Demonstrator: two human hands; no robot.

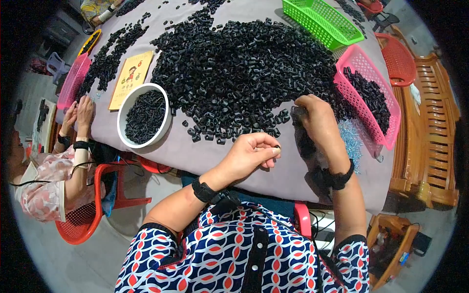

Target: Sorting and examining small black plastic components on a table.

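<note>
1. Over the surface [195,158], the left hand [250,155] pinches a black piece [277,147].
2. The right hand [316,118] curls near the black pile [234,73]; its grip I cannot tell.
3. White bowl [141,144] and printed booklet [130,78] stand left.

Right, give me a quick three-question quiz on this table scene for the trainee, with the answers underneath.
1. What does the person's left hand pinch between thumb and finger?
2. Fill the gap: the white bowl stands beside a yellow ____.
3. True or false: the person's right hand is nearer than the left to the pink basket that holds black pieces.

Key:
1. A small dark piece.
2. Booklet.
3. True.
</note>
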